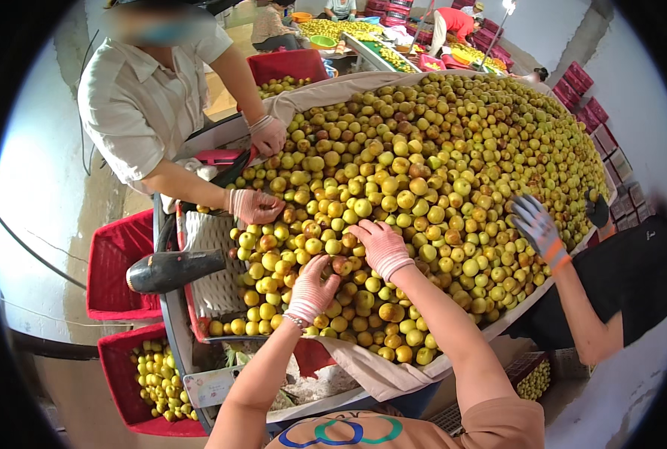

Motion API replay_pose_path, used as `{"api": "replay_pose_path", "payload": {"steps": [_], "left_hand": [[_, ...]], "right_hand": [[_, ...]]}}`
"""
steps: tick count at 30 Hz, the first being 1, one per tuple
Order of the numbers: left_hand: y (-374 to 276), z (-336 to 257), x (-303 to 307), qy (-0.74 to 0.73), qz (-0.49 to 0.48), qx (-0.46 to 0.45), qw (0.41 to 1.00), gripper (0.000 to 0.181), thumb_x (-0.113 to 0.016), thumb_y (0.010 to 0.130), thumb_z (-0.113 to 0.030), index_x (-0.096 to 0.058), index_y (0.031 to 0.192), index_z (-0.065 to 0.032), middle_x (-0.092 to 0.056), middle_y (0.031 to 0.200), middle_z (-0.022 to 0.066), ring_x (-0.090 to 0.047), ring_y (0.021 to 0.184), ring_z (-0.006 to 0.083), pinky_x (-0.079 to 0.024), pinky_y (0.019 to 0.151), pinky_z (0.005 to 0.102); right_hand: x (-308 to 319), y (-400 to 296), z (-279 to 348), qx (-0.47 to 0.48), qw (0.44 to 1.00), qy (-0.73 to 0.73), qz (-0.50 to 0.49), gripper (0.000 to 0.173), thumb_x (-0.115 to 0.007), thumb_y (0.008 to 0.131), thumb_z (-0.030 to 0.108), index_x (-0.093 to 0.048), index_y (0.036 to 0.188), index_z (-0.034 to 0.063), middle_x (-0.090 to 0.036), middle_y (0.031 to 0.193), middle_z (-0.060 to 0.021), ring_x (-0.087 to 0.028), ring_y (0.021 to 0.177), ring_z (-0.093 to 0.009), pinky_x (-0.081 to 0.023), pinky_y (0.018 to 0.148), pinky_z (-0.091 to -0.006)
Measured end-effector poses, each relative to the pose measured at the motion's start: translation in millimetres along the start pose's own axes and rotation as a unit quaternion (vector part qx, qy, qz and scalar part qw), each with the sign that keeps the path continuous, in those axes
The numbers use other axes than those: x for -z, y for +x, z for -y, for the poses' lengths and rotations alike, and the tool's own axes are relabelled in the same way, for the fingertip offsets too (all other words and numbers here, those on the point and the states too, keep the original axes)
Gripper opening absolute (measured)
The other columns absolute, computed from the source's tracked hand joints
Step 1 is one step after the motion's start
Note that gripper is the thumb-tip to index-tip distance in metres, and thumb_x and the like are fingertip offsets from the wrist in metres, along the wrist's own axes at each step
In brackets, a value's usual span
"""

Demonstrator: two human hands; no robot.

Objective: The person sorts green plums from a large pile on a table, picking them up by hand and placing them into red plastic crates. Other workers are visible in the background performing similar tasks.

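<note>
A large heap of yellow-green jujubes (389,185), many with brown-red patches, lies on a cloth-lined sorting table before me. My left hand (313,292), in a pink-striped glove, is over the heap's near side. Its thumb and fingers are apart beside a reddish jujube (342,265). Farther right, my right hand (385,250), gloved the same way, lies palm down on the fruit. Its fingertips touch jujubes near a reddish one (349,241); what is under the palm is hidden.
Across the table a co-worker's gloved hands (255,206) touch the heap; another worker's grey glove (537,227) is at right. A black hair dryer (176,270) rests at the left end by white woven padding (213,264). Red bins (123,269) stand below; cream cloth (367,365) edges the table.
</note>
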State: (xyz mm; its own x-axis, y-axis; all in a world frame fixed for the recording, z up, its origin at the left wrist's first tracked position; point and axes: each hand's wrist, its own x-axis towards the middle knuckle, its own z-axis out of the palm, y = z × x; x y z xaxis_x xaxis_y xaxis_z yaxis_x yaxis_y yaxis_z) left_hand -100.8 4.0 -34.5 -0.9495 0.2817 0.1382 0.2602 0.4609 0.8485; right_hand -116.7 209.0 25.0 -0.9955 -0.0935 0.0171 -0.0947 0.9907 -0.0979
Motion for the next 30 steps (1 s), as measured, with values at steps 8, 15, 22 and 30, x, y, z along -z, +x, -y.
{"api": "replay_pose_path", "payload": {"steps": [8,15,22,30], "left_hand": [[99,-48,49,0.298,0.002,-0.092,0.95,0.02,-0.059,0.092,-0.028,-0.071,0.104,-0.0164,-0.07,0.094,0.0077,-0.069,0.087,0.0292,-0.055,0.074,0.0394],[134,-64,5,0.524,0.335,0.072,0.78,0.034,-0.063,0.086,-0.026,-0.07,0.117,-0.0116,-0.07,0.118,0.0115,-0.068,0.107,0.027,-0.056,0.085,0.0423],[65,-44,59,0.269,0.136,-0.052,0.952,0.042,-0.07,0.082,-0.038,-0.067,0.119,-0.0182,-0.072,0.1,0.0107,-0.069,0.091,0.0285,-0.055,0.078,0.04],[-27,-68,59,0.096,-0.03,-0.271,0.957,0.047,-0.072,0.084,-0.034,-0.062,0.124,-0.0127,-0.064,0.121,0.0118,-0.067,0.092,0.034,-0.056,0.078,0.0419]], "right_hand": [[0,-59,29,0.088,0.988,0.054,-0.116,0.027,-0.057,0.083,0.01,-0.068,0.107,0.0149,-0.06,0.121,-0.0063,-0.057,0.108,-0.027,-0.05,0.092,-0.039],[3,-62,17,0.085,0.96,0.232,-0.13,0.026,-0.06,0.082,0.005,-0.068,0.107,0.0114,-0.066,0.113,-0.0094,-0.062,0.101,-0.032,-0.052,0.091,-0.0405],[10,-62,7,-0.07,0.738,0.671,0.014,0.026,-0.063,0.093,0.009,-0.064,0.118,0.0013,-0.064,0.098,-0.0003,-0.061,0.087,-0.011,-0.054,0.076,-0.027],[-1,-76,49,-0.157,0.582,0.772,0.2,0.046,-0.066,0.093,0.045,-0.055,0.131,0.022,-0.065,0.105,0.006,-0.064,0.083,-0.01,-0.054,0.058,-0.0281]]}}
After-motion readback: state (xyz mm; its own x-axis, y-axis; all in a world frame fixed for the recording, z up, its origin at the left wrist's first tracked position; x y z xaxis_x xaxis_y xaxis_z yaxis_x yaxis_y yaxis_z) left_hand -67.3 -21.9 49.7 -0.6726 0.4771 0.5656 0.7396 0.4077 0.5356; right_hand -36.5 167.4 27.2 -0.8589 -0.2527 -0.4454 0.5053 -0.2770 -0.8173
